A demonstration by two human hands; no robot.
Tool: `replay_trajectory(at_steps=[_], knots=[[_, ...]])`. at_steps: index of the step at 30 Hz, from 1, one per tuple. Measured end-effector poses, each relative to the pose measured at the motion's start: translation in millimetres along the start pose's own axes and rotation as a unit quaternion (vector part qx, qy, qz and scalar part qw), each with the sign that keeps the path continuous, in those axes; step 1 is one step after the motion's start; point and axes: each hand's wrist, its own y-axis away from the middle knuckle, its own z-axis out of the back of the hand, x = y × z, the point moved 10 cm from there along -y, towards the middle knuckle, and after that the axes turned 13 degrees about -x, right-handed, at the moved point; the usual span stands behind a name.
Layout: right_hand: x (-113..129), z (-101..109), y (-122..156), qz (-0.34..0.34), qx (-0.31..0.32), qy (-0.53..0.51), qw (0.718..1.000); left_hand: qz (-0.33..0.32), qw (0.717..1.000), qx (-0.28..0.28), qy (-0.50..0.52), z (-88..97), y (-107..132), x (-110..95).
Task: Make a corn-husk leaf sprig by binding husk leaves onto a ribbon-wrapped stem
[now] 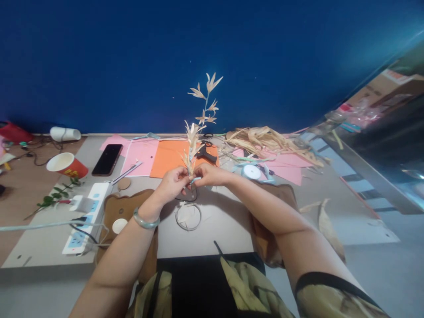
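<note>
A tall stem of pale, straw-coloured dried flowers [193, 138] stands upright in front of me, its tip reaching up against the blue wall. My left hand [175, 182] pinches the lower end of the stem from the left. From the other side, my right hand [208, 175] closes its fingers on the same stem, with a bit of light blue showing at the fingertips. Just below both hands a thin wire ring [188, 217] lies on the table. Behind them is a black glue gun [207, 154] on orange paper [165, 159].
At left are a power strip [88, 221], a phone [107, 160], a red paper cup [68, 164] and a green leaf sprig [54, 197]. Dried husks [265, 141], a ribbon spool [251, 172] and pink paper [288, 165] lie right. Brown pads [129, 205] sit under my forearms.
</note>
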Motion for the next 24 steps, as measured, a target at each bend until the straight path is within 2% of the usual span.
replay_trajectory(at_steps=[11, 24], knots=[[7.6, -2.6, 6.5, 0.018, 0.036, 0.023, 0.999, 0.042, 0.998, 0.033, 0.027, -7.4, 5.6, 2.4], [10.0, -3.6, 7.6, 0.033, 0.048, 0.039, 0.998, 0.046, 0.997, 0.054, 0.025, -9.8, 7.7, 3.9]])
